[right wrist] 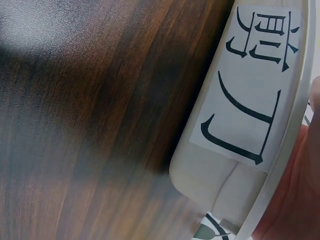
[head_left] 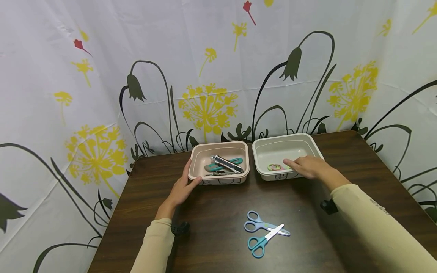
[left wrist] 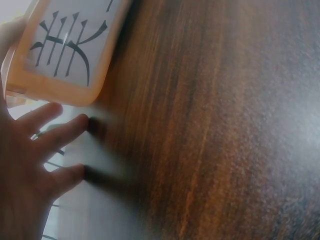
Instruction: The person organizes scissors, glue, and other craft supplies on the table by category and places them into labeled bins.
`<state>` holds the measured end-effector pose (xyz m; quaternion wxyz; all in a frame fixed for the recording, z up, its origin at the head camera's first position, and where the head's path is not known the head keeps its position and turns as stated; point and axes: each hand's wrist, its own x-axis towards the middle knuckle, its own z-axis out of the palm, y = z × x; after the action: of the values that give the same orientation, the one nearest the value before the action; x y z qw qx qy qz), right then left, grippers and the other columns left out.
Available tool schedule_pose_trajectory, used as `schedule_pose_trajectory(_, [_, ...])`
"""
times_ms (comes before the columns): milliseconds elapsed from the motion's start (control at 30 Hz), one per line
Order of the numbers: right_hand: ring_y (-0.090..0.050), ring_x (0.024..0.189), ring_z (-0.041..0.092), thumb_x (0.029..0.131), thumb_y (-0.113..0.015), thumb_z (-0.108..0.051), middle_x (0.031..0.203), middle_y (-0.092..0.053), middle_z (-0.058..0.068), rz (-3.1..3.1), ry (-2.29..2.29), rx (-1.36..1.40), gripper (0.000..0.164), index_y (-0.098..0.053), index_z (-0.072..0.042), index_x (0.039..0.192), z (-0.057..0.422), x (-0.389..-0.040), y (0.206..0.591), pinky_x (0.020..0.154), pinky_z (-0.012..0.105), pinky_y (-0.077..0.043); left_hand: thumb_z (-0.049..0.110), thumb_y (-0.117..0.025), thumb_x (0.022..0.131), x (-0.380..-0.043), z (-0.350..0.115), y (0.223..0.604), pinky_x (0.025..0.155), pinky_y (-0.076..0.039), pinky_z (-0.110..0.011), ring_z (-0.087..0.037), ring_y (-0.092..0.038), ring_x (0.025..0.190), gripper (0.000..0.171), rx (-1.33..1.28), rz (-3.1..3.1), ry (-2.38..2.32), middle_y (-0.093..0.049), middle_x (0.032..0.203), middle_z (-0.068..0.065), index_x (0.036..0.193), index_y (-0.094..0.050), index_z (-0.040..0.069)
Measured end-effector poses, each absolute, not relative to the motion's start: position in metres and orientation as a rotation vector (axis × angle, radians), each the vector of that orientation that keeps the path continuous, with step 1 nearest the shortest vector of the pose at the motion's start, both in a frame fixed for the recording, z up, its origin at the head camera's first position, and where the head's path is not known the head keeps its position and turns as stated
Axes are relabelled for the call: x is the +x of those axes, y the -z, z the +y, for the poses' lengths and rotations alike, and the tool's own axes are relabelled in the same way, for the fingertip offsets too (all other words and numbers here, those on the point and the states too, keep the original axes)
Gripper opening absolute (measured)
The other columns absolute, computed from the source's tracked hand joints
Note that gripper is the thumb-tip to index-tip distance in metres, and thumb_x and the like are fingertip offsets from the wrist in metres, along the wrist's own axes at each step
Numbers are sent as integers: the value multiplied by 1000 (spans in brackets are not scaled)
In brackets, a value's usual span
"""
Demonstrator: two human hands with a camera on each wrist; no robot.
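My left hand [head_left: 180,190] lies at the near left corner of a beige-pink plastic bin [head_left: 192,161], thumb by the front rim and fingers spread along its side. In that bin are a black-and-white utility knife [head_left: 227,163], a teal utility knife [head_left: 235,161] and another partly hidden cutter [head_left: 222,173]. My right hand [head_left: 308,167] reaches over the front rim of a light grey bin [head_left: 263,146]. Scissors with green and pink handles [head_left: 275,167] lie inside beside its thumb. The other fingers are hidden, and I cannot tell whether they hold anything.
Blue-handled scissors [head_left: 261,225] and teal-handled scissors [head_left: 263,242] lie crossed on the dark wooden table [head_left: 211,235]. Both bins bear front labels with black characters, such as the label [right wrist: 245,90] on the grey one. A flower-printed curtain [head_left: 211,57] hangs behind the table.
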<state>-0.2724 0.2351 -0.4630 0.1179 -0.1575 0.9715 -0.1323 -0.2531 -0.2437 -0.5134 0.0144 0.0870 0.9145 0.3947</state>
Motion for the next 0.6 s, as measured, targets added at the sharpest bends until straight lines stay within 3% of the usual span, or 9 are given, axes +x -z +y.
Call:
schedule_pose_trajectory(367, [-58,113,44,102,-27,-60,121,-65,22,2870,396,-522,76,-64,2,126,236,-271,458,93,59,-41,53,-57,95,-253,-243,514,105,-30,-63,-41,-39,135,84,261,2841,-1232,-32,155,-17,157,-3,38])
schedule_pose_trajectory(600, [-63,106,36,103,-37,-53,114,-69,14,2995,444,-625,60,-70,-6,122,234,-262,446,87,57,-45,55,-56,94,-253,-243,513,105,-29,-63,-42,-39,135,84,255,2834,-1224,-31,156,-17,157,-2,38])
